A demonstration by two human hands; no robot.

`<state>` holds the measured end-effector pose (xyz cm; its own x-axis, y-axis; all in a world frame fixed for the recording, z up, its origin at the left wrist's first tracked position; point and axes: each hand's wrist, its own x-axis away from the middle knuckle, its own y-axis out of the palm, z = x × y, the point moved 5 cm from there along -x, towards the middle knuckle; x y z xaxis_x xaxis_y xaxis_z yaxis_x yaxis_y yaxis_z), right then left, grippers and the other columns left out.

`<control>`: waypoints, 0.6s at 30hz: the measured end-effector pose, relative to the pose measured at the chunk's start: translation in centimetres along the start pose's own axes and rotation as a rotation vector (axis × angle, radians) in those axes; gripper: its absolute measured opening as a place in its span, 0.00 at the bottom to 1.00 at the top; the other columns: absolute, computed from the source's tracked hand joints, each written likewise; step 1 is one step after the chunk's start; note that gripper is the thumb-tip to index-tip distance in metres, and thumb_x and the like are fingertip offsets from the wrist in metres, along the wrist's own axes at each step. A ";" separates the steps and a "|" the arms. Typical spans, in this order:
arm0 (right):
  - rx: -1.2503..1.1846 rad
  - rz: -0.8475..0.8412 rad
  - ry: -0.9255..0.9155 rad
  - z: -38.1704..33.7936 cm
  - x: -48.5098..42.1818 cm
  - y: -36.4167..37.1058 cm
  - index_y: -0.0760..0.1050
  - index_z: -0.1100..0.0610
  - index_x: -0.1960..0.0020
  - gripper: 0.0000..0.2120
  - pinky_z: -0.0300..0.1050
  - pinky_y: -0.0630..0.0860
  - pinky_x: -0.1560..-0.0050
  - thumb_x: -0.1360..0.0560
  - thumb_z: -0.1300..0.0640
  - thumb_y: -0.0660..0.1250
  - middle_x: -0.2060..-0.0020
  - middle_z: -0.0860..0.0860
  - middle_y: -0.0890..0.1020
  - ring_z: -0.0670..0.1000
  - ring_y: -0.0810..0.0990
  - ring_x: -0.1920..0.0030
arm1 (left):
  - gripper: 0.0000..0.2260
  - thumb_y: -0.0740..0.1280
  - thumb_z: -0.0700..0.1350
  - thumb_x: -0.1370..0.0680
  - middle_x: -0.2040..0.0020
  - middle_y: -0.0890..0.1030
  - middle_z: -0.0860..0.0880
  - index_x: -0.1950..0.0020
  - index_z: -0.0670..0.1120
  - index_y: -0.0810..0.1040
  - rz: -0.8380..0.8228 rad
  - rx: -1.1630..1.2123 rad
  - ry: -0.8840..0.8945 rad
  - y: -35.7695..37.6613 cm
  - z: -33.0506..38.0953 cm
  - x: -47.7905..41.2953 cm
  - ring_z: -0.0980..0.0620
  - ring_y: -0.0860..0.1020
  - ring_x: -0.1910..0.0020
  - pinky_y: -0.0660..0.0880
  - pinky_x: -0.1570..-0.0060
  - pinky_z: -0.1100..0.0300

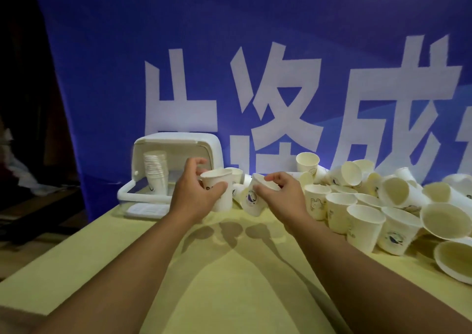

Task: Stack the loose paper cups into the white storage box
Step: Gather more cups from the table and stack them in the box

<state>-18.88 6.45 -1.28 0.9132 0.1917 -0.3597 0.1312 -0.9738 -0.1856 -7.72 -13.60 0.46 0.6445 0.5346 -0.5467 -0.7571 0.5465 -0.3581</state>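
1. left hand [198, 193] at centre frame, fingers wrapped around an upright white paper cup [221, 190], mouth up, just in front of the white plastic storage box [176, 165].
2. right hand [278, 193] beside it, thumb and fingertips pinched on the rim of a tilted printed paper cup [252, 198].
3. best move now, i'd say: level the tilted one, line up rims, nest it in gently without crushing the rim.
4. inside the box, centre left, a tall nested stack of cups [155, 172] stands; the joined pair belongs on top.
5. loose white cups [383, 201] crowd the yellow tabletop [204, 282] at right, so plenty remains.
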 end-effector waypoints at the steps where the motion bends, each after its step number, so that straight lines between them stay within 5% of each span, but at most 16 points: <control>1: -0.025 0.006 0.000 -0.1 -0.6 0.9 0.78 0.46 0.47 0.17 0.53 0.82 0.47 0.33 0.45 0.78 0.47 0.46 0.81 0.50 0.82 0.48 | 0.27 0.78 0.52 0.28 0.43 0.77 0.54 0.34 0.60 0.68 0.028 0.021 -0.002 -0.6 -0.5 -1.1 0.54 0.79 0.51 0.78 0.57 0.56; 3: -0.081 0.022 0.008 0.0 -1.9 2.7 0.76 0.46 0.46 0.16 0.51 0.83 0.48 0.31 0.46 0.77 0.48 0.46 0.81 0.49 0.81 0.48 | 0.28 0.77 0.52 0.27 0.42 0.77 0.53 0.31 0.60 0.67 0.073 0.054 -0.018 -1.8 -1.4 -3.1 0.56 0.78 0.51 0.76 0.60 0.58; 7: -0.195 0.061 0.018 0.1 -4.0 6.1 0.75 0.45 0.47 0.17 0.47 0.82 0.51 0.30 0.45 0.78 0.48 0.46 0.80 0.50 0.81 0.48 | 0.29 0.77 0.52 0.27 0.43 0.79 0.57 0.32 0.64 0.67 0.179 0.153 -0.047 -3.6 -3.6 -6.2 0.55 0.81 0.50 0.80 0.48 0.48; 14: -0.412 0.101 0.027 -1.0 -7.1 10.2 0.74 0.49 0.42 0.15 0.28 0.69 0.77 0.26 0.52 0.75 0.51 0.43 0.75 0.43 0.75 0.56 | 0.27 0.77 0.47 0.25 0.43 0.77 0.60 0.31 0.62 0.70 0.193 0.175 -0.046 -3.2 -7.2 -7.1 0.62 0.79 0.49 0.77 0.54 0.60; 18: -0.462 0.127 0.037 -0.8 -7.7 11.7 0.74 0.48 0.44 0.15 0.33 0.73 0.69 0.27 0.53 0.75 0.53 0.41 0.75 0.47 0.79 0.54 | 0.29 0.77 0.50 0.26 0.39 0.77 0.59 0.29 0.63 0.69 0.110 0.070 -0.076 -2.5 -8.3 -7.2 0.56 0.79 0.45 0.78 0.46 0.53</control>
<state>-24.01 -6.55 0.07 0.9453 0.0709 -0.3185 0.1675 -0.9432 0.2870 -11.40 -24.21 -1.01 0.5662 0.6395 -0.5201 -0.8160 0.5240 -0.2440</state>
